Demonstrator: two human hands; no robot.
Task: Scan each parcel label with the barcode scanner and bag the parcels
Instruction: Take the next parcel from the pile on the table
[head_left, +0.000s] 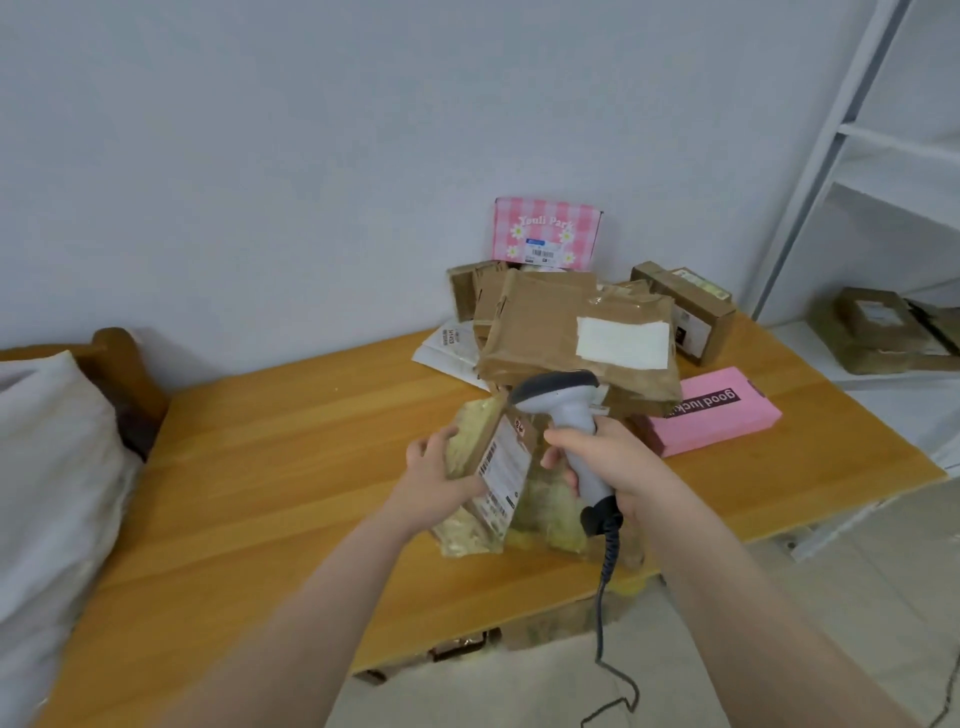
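Observation:
My left hand (434, 480) grips a small parcel (480, 462) wrapped in yellowish tape, tilted so its white barcode label (503, 464) faces right. My right hand (608, 457) holds a grey barcode scanner (563, 410) by its handle, with the dark head just above and right of the label. The scanner's coiled cable (605, 571) hangs down past the front edge of the wooden table (291, 467). Under both hands lies another yellowish taped parcel (550, 514).
A pile of parcels sits behind the hands: a large brown taped one (550, 327) with a blank white label, a pink checked box (545, 234), a pink flat box (722, 410), small cartons (691, 306). White shelving (883, 208) stands right, white cloth (52, 467) left.

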